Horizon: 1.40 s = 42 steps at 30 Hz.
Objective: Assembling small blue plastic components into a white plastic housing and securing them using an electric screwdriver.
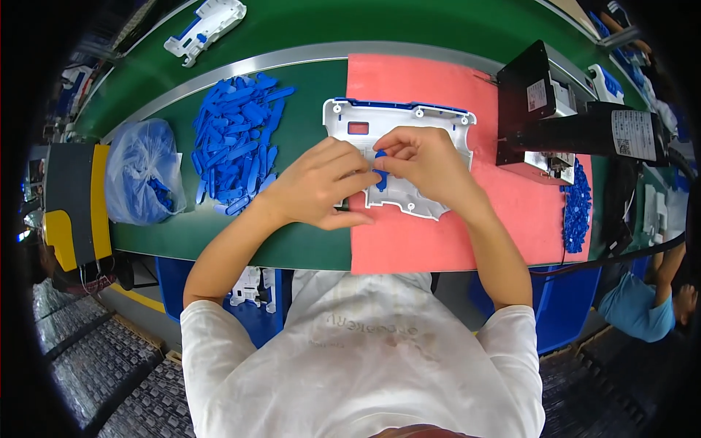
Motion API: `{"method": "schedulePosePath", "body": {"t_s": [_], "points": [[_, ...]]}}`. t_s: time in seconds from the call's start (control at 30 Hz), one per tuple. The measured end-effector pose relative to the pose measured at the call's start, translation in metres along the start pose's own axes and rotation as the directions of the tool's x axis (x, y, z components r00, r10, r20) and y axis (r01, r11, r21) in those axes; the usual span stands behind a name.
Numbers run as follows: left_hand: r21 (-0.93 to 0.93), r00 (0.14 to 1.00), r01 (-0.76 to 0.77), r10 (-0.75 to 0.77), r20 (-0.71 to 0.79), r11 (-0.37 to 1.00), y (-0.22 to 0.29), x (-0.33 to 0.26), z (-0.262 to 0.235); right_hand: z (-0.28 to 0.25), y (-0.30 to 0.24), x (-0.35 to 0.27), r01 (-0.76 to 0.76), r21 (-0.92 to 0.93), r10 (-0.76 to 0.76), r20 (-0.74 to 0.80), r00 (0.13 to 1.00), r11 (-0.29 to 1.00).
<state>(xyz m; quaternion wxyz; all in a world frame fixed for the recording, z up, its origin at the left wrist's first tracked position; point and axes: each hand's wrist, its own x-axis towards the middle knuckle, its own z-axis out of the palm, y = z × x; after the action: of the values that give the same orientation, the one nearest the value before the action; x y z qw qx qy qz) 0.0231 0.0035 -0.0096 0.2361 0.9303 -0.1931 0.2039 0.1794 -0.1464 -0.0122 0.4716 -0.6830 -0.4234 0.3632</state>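
The white plastic housing (398,157) lay flat on the pink mat (438,233), steady for fitting. Both hands met over its middle: the left hand (321,186) and right hand (423,157) each had their grip pinched on a small blue clip (380,169). Spare blue clips (237,139) were heaped within left reach on the green surface (219,233).

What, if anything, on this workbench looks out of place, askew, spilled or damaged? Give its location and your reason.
Nothing looks damaged or spilled. The white plastic housing lies flat on the pink mat, both hands pinching a small blue part over it. The blue strips form a loose heap, kept beside the blue bag.
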Motion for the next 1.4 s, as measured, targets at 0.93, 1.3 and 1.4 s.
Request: {"method": "schedulePosePath", "body": {"t_s": [0.93,1.3,1.4], "points": [[0.038,0.992,0.118,-0.120,0.033,0.992,-0.002,-0.017,0.006,-0.009,-0.027,-0.026,0.487,-0.633,-0.767,-0.288,0.573,0.602],[0.076,0.994,0.086,-0.090,0.061,0.993,0.003,-0.005,0.010,-0.086,-0.021,-0.069,0.468,-0.220,-0.460,-0.737,0.495,0.856],[0.065,0.990,0.127,-0.131,0.053,0.990,0.008,0.000,0.011,-0.107,-0.033,-0.073,0.727,-0.303,-0.554,-0.823,0.126,0.616]]}}
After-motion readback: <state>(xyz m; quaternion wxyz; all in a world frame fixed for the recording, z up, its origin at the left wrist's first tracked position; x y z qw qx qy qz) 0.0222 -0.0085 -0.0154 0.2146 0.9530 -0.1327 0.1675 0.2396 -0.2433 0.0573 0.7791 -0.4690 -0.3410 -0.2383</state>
